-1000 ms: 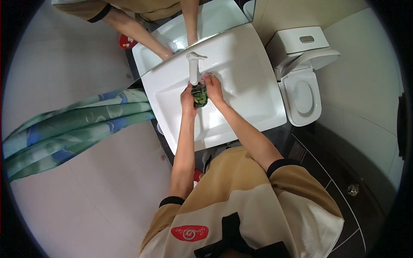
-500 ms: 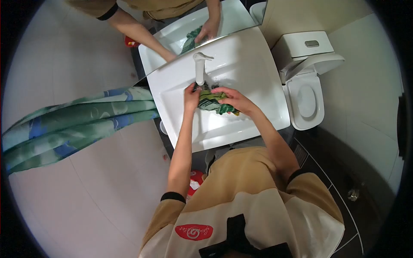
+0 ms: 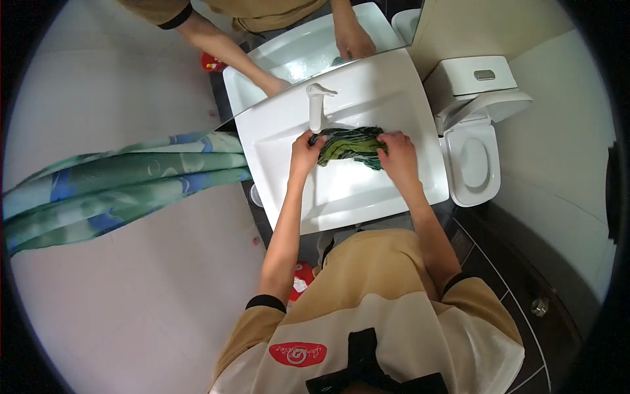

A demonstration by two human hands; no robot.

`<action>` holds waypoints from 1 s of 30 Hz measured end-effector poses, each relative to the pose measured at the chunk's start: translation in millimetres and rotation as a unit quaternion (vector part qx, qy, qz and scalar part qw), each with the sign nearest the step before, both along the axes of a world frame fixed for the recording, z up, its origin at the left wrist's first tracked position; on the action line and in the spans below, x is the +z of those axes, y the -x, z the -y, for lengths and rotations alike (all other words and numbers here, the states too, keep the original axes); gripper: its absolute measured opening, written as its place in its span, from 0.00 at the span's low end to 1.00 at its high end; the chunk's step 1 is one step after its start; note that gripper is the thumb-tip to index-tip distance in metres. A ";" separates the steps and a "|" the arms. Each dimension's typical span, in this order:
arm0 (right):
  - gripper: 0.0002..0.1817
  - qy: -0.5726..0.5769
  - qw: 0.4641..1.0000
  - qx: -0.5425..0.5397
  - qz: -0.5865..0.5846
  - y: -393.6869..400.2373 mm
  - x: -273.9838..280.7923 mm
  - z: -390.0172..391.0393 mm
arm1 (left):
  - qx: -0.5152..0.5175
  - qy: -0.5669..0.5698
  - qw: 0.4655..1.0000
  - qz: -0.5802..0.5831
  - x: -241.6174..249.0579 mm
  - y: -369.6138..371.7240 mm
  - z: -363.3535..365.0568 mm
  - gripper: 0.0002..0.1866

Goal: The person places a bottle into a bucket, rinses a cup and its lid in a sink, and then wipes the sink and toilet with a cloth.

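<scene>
A green and dark striped cloth point(image 3: 351, 144) is stretched sideways between my hands, over the basin of the white sink point(image 3: 367, 200). My left hand point(image 3: 304, 156) grips its left end, just below the white faucet point(image 3: 316, 108). The right end is pinched by my right hand point(image 3: 399, 154), thumb toward the cloth. Folds run lengthwise along the fabric, and its lower edge hangs unevenly. The faucet's spout points down close to the cloth's upper left part.
A mirror behind the sink reflects my arms and the basin. To the right stands a white toilet point(image 3: 474, 161) with its lid raised. A green and blue shower curtain point(image 3: 144, 174) reaches the sink's left side. Something red and white point(image 3: 300, 279) lies below my left forearm.
My right hand has moved right, away from my left. The cloth, bunched up before, is now spread wider between them. The whole view has shifted slightly.
</scene>
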State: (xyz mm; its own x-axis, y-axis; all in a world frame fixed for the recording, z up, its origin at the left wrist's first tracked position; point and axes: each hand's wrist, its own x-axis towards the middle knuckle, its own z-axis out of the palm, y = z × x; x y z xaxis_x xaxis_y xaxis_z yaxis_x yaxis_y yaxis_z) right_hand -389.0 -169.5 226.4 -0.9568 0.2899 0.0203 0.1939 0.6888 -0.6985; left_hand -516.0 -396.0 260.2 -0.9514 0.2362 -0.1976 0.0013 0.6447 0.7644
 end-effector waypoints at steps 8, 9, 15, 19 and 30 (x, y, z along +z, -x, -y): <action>0.30 0.117 0.970 0.215 0.003 99.9 -56.1 104.2 | 0.071 -0.080 0.993 -0.046 76.7 -31.1 7.8 0.06; 0.28 0.160 0.960 0.225 0.042 107.2 -48.6 99.8 | 0.087 -0.100 0.989 -0.068 92.3 -40.2 10.1 0.07; 0.25 0.363 0.910 0.182 0.080 129.0 -36.2 104.6 | 0.355 -0.320 0.870 0.118 27.7 -91.7 75.9 0.13; 0.32 0.407 0.865 0.288 0.053 112.8 -46.0 104.7 | 0.307 -0.440 0.713 0.451 -4.4 -84.8 54.2 0.24; 0.28 0.571 0.815 0.101 -0.011 59.3 -23.2 90.6 | 0.285 -0.561 0.648 0.429 -98.3 17.1 39.2 0.26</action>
